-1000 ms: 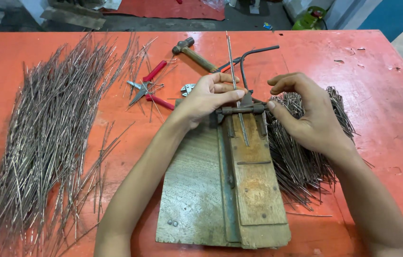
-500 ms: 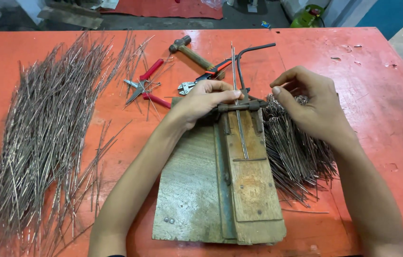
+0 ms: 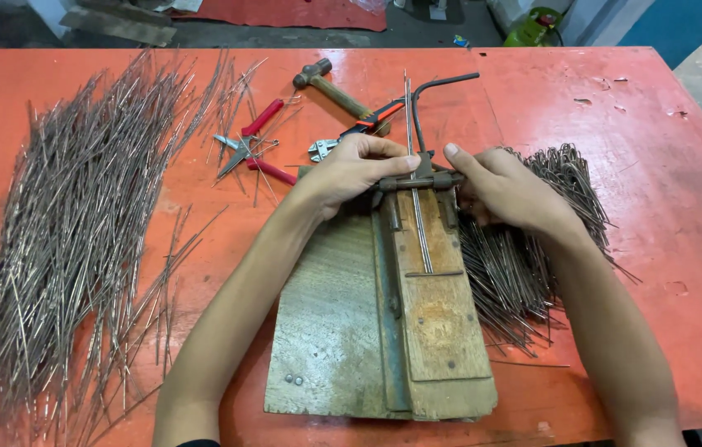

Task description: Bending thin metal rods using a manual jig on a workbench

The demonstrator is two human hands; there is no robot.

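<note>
bare forearms, no gloves; left grip (image 3: pixel 349 172), right grip (image 3: pixel 506 189) unadorned.

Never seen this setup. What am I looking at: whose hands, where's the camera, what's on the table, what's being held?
No machine here: a person works with two bare hands, and the one camera sits on their head, looking down at an orange table.

In the middle lies a wooden jig: a board with a metal bar across its top and a bent metal handle rising from it. Straight wire lies along the jig's centre, running under the bar.

The left hand and the right hand both rest at that bar, fingers on either side of the wire.

On the left lies a big spread of straight wires. On the right, partly under the right hand, is a pile of bent wires. Behind the jig lie a hammer, red-handled snips and a bolt cutter.
</note>
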